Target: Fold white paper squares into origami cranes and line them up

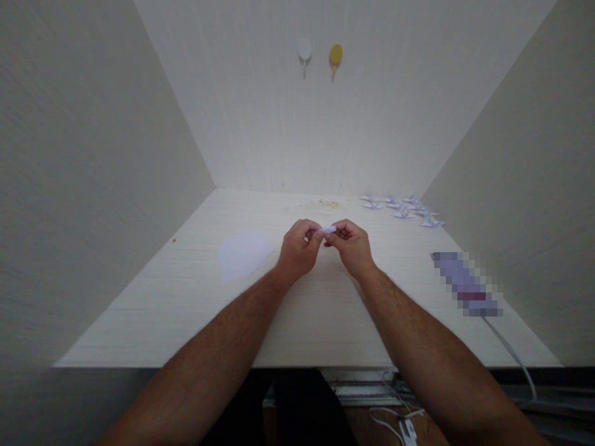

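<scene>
My left hand (300, 246) and my right hand (352, 244) meet above the middle of the table, fingers pinched from both sides on a small folded white paper (329, 229). Most of that paper is hidden by my fingertips, so its exact shape does not show. To the left of my left hand, white paper sheets (244, 253) lie flat on the table. Several folded white paper cranes (403, 214) stand grouped at the far right corner, beyond my right hand.
A pixelated phone-like object (465, 282) lies at the table's right, with a white cable (511, 353) running over the front edge. Walls enclose the white table (186, 322) on three sides. Two hooks, white (304, 49) and yellow (335, 54), are on the back wall.
</scene>
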The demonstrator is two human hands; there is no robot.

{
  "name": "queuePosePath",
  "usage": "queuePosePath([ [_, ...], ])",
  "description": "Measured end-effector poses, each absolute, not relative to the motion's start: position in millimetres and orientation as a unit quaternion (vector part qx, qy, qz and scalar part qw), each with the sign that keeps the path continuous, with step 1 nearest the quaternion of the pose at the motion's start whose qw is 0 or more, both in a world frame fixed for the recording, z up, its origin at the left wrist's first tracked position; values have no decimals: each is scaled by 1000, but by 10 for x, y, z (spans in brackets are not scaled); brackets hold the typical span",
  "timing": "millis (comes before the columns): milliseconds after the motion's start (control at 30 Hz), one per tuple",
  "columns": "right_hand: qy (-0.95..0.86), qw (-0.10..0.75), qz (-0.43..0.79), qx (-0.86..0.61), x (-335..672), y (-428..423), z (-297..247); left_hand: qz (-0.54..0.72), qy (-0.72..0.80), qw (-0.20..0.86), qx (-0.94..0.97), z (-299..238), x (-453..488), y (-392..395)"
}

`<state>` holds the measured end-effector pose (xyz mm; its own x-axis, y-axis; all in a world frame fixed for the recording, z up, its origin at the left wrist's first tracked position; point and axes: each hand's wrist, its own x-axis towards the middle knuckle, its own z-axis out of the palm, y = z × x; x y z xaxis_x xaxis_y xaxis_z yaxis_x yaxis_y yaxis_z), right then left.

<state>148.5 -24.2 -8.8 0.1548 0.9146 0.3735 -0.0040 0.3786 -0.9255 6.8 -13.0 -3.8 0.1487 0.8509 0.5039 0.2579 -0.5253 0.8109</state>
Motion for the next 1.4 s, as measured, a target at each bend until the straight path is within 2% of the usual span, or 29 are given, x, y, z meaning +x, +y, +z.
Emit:
queuePosePath([
  [67, -539, 635, 363, -417, 1504, -240, -92, 525, 385, 346, 676, -30, 74, -133],
  [233, -548, 623, 372, -416, 1573, -239, -71, 520, 318, 573, 548, 11, 98, -141],
  [333, -548, 616, 375, -424, 1588, -233, -52, 515, 311, 638, 481, 20, 101, -129],
  [500, -517, 660, 305, -452, 1536, -270, -26, 572, 326, 625, 420, 2, 105, -102],
  [667, -559, 635, 168, -506, 1481, -355, 5, 594, 329, 596, 429, -6, 101, -103],
  [933, -576, 613, 128, -526, 1501, -346, 6, 577, 324, 586, 467, -40, 93, -95],
  [1233, -654, 563, -1, -505, 1553, -346, 11, 553, 314, 605, 479, -29, 84, -100],
  [1400, -649, 553, 44, -520, 1555, -335, -9, 538, 325, 608, 485, -16, 53, -78],
])
